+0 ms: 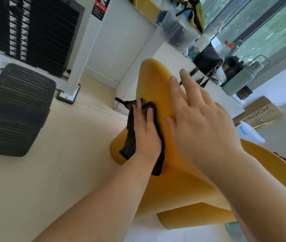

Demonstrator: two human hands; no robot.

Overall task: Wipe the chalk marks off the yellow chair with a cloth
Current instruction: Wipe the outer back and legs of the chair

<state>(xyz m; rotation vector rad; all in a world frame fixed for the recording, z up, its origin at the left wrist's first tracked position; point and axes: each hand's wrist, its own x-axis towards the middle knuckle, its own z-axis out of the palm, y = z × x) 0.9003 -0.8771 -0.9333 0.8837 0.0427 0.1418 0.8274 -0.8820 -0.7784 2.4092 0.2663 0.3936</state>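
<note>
Left hand [145, 130]: lies palm down on the cloth, fingers fairly straight and a little spread, pressing it against the chair's side; nothing is pinched.
Right hand [203, 123]: flat on the chair just at 3 o'clock of the left hand, fingers straight and pointing to 11 o'clock, holding nothing.
Hands to each other: side by side and apart, a narrow strip of yellow showing between them.
Cloth [130, 144]: black and crumpled, caught between the left palm and the chair; folds spill out at 9 o'clock of the hand, and a tail hangs past the wrist at 6 o'clock.
Yellow chair [152, 79]: smooth, rounded shell filling the middle of the view, its tip at 12 o'clock of the hands and its broader body running to 5 o'clock under both forearms. Both hands rest on it.
Floor [51, 172]: pale, spreading from 6 to 9 o'clock of the chair.
Black mesh chair back [16, 110]: ribbed, at 9 o'clock, well apart from the yellow chair.
White desk leg [79, 67]: at 11 o'clock, its foot on the floor.
Surface [170, 55]: white, at 1 o'clock just beyond the chair's tip; it carries a black bag [206, 60], a white labelled bottle [199, 44] and a clear tub [177, 30].
Cardboard box [259, 112]: at 3 o'clock, printed with letters.
</note>
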